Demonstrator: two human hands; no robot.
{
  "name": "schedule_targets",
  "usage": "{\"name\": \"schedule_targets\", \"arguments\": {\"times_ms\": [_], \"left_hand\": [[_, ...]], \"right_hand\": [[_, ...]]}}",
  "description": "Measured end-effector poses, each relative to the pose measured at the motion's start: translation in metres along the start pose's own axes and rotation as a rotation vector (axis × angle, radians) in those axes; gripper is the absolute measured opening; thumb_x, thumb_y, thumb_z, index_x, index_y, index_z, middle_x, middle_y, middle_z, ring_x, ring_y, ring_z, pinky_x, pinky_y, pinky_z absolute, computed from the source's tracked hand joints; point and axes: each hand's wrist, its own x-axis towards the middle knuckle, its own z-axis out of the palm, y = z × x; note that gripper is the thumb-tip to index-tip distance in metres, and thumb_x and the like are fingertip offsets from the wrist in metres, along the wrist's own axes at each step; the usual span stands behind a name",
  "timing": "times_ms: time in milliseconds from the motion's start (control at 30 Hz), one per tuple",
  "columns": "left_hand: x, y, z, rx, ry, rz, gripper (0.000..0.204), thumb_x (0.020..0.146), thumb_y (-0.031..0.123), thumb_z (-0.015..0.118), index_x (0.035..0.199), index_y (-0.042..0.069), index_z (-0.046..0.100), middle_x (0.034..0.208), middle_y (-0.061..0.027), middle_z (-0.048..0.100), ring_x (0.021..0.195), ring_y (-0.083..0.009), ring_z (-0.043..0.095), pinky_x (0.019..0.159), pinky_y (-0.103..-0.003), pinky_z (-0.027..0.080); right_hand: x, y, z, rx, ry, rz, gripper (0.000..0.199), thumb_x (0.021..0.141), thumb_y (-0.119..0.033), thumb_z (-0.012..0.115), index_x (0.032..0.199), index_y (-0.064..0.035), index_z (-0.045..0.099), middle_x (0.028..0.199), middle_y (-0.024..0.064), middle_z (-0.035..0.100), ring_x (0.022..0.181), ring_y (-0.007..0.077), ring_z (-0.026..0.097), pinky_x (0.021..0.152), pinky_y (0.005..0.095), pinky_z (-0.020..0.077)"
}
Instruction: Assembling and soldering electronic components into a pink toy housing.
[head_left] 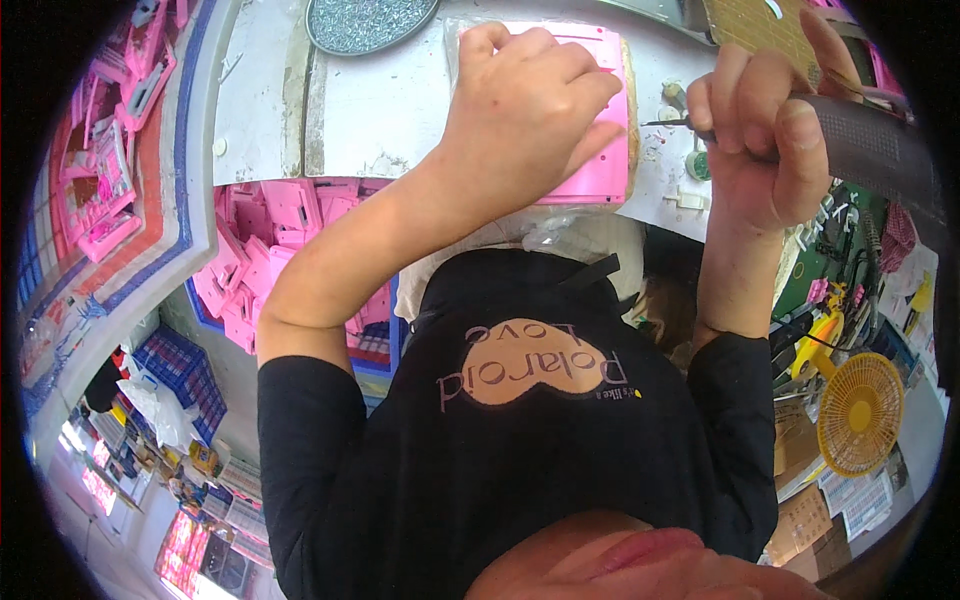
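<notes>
On the white worktable a pink plastic housing panel (597, 188) lies on a pale pad. My left hand (535, 105) is over its left side with the fingers curled in and the thumb along the panel; whatever they may hold is hidden beneath them. Just right of the panel, my right hand (760, 140) grips a dark powered screwdriver (868, 140) lying roughly level. Its thin bit (665, 123) points left toward the panel's right edge, and I cannot tell if it touches.
A round metal dish (365, 52) of small screws stands at the back. Pink housings (290, 205) fill a blue crate below the table edge, and more pink parts (120, 190) lie at far left. A small green-ended roll (697, 165) and a yellow fan (860, 415) are at right.
</notes>
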Motion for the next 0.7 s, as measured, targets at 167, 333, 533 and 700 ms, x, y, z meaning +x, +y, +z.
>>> {"name": "schedule_targets", "arguments": {"times_ms": [167,333,533,700], "left_hand": [[-0.006,0.004,0.0,-0.115,-0.058,0.022,0.015,0.081,0.026,0.081,0.088,0.016,0.073,0.082,0.0018,0.065,0.082,-0.0195,0.061,0.087,-0.042,0.035],[-0.012,-0.003,-0.01,-0.113,-0.038,0.068,0.012,0.083,0.021,0.079,0.082,0.014,0.069,0.077,0.0012,0.063,0.076,-0.0198,0.059,0.085,-0.04,0.036],[-0.02,-0.002,-0.031,-0.093,-0.061,0.055,0.011,0.085,0.018,0.076,0.08,0.013,0.067,0.076,0.001,0.062,0.074,-0.0186,0.059,0.085,-0.04,0.034],[-0.018,0.009,-0.023,-0.157,0.06,0.006,0.006,0.087,0.014,0.075,0.093,0.015,0.075,0.084,0.0017,0.07,0.08,-0.0158,0.064,0.088,-0.039,0.033]], "right_hand": [[0.007,-0.011,0.024,0.082,0.085,0.093,0.071,0.098,-0.024,0.068,0.156,-0.0029,0.032,0.062,0.0012,0.048,0.054,0.0123,0.048,0.056,0.0303,0.0506],[0.004,-0.025,0.011,-0.112,0.077,0.173,0.076,0.098,-0.049,0.064,0.154,-0.0057,0.037,0.074,-0.0006,0.048,0.066,0.0145,0.046,0.068,0.0336,0.0465],[0.049,-0.092,-0.017,-0.938,0.006,0.367,0.051,0.099,-0.034,0.055,0.132,0.0043,0.062,0.113,0.0212,0.068,0.1,0.029,0.067,0.092,0.0456,0.0533],[0.037,-0.086,-0.019,-0.362,0.146,0.335,0.043,0.093,-0.025,0.053,0.126,0.0002,0.063,0.087,0.0081,0.057,0.078,0.0196,0.057,0.089,0.0404,0.0446]]}}
